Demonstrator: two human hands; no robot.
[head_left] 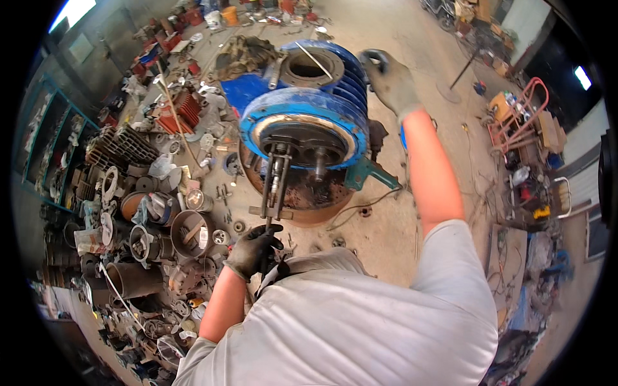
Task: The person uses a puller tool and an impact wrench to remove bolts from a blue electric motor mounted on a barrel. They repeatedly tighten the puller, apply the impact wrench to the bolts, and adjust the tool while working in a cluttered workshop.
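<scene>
A blue finned machine housing [353, 77] stands before me on a round, rust-brown base [315, 202]. Its round front is uncovered and shows two shaft ends. A long-armed puller [277, 183] sticks out toward me from the left shaft. My left hand [252, 252], in a dark-palmed work glove, is closed at the near end of the puller's screw; its grip is partly hidden. Beside the housing's upper right side is my gloved right hand [391, 80], its fingers curled; what they hold, if anything, cannot be made out. A thin rod [313, 60] lies across the top opening.
A green bracket [370, 174] juts from the housing's lower right. Metal parts, rings and cylinders [134, 280] crowd the floor at left, near a blue shelf rack [55, 138]. A red hand truck [524, 116] stands at right. Cables [360, 209] run over the floor.
</scene>
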